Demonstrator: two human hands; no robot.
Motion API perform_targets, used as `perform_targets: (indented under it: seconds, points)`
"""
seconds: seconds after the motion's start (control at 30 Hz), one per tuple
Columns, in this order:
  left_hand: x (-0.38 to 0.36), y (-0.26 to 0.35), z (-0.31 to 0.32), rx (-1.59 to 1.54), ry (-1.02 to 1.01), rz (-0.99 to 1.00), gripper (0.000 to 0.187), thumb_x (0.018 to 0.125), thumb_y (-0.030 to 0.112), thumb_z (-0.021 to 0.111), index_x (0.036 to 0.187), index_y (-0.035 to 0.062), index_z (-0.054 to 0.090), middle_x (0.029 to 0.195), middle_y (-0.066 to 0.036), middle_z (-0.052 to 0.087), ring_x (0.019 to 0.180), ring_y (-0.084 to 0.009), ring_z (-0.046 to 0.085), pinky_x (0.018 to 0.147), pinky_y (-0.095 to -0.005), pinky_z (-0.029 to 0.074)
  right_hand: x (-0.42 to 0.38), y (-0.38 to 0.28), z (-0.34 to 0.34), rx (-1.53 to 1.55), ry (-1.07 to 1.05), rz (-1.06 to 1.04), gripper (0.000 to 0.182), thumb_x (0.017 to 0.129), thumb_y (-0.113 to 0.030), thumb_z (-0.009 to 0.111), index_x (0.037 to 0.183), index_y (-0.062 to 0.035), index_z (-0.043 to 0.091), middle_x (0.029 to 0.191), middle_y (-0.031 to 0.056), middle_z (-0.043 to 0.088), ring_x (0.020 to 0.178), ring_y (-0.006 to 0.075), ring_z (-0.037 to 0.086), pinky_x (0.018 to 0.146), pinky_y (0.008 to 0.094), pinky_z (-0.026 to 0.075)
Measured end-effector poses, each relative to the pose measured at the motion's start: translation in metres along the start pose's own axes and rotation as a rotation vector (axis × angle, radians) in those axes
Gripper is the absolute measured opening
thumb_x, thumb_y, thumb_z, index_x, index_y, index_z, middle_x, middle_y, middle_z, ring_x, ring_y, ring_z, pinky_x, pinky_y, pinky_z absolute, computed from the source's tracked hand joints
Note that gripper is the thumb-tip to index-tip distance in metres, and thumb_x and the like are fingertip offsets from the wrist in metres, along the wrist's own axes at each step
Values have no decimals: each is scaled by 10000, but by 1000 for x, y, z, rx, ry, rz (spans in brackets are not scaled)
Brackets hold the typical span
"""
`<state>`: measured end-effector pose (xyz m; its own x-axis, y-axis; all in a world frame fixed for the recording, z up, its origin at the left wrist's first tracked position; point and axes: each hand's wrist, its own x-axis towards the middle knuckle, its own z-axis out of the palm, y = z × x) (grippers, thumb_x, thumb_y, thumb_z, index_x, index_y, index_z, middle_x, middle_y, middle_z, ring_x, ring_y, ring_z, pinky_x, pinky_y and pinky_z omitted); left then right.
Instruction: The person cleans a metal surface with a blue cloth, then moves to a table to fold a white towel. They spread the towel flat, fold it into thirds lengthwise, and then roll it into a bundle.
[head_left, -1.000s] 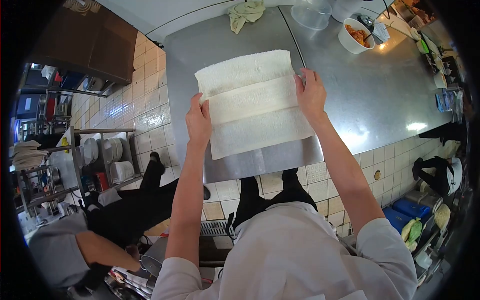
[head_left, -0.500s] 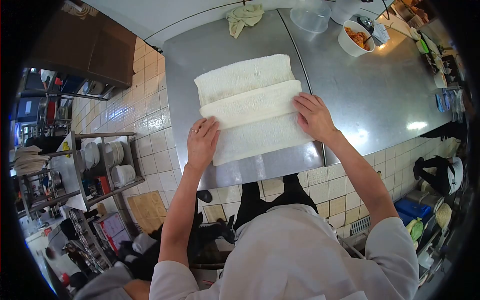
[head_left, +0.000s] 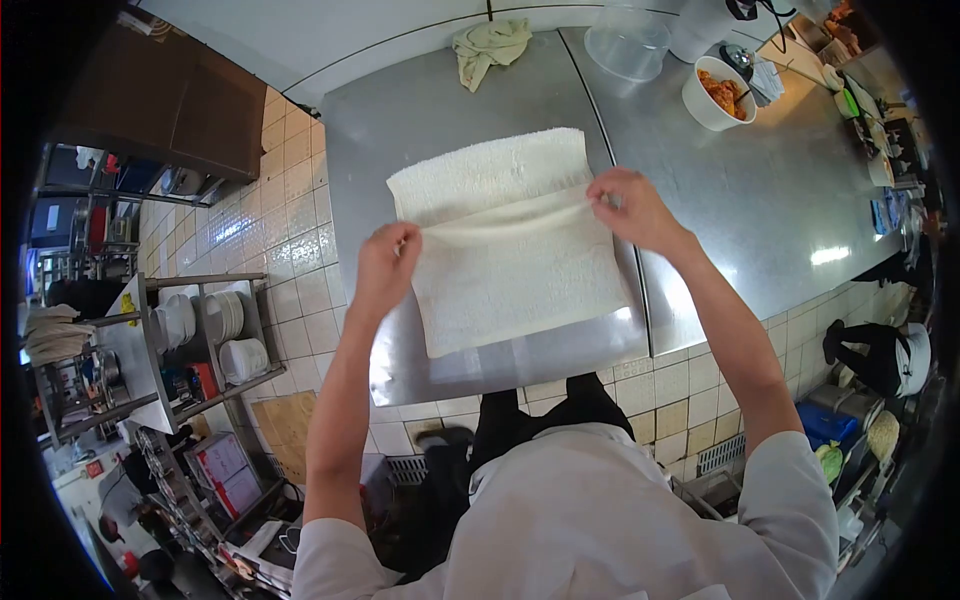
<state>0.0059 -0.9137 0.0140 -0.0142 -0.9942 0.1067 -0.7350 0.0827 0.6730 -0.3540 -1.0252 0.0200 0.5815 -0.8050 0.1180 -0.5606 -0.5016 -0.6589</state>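
Observation:
A white terry towel point(head_left: 520, 285) lies spread on the steel table point(head_left: 480, 375) in front of me. A raised fold runs across its middle, from one hand to the other. My left hand point(head_left: 387, 262) is closed in a pinch on the left end of that fold. At the right end, my right hand point(head_left: 637, 208) pinches the towel between thumb and fingers. The towel's far part and near part both rest flat on the metal.
A crumpled greenish cloth point(head_left: 490, 50) lies at the table's back edge. Right of the seam stand a clear plastic tub point(head_left: 628, 45) and a white bowl of reddish food point(head_left: 715, 115). A rack with white plates point(head_left: 243, 360) is at left. Another person point(head_left: 880, 357) shows at far right.
Both hands have gone from resting with fingers on the folded band to pinching its ends. The towel's middle band has been lifted into a narrower ridge, and the near part looks wider.

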Motion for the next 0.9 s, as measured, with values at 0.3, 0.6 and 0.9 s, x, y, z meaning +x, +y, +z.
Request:
perform_targets:
  seconds: [0.3,0.6,0.9]
  points:
    - [73,-32,9,-553,80,-412,175,898,138,627,962,-24,647,794,-2,631,725,-58,542,645,-227,428,75,48,32,390,247,392,239,839,-195,667,941,21,670,804,124,684,700,166,623,667,306,486]
    - [75,-38,18,-516,186,-456,223,884,156,657,1006,-29,629,766,-6,609,680,-58,519,605,-227,415,78,29,38,117,362,422,204,869,-144,594,1004,-7,661,810,193,678,747,323,666,704,392,510]
    - [56,-22,39,-452,477,-411,157,940,117,567,1017,-12,611,679,22,497,616,-64,411,570,-243,362,71,4,51,-62,460,470,182,921,-146,520,1068,-68,595,766,192,666,727,382,655,663,479,501]
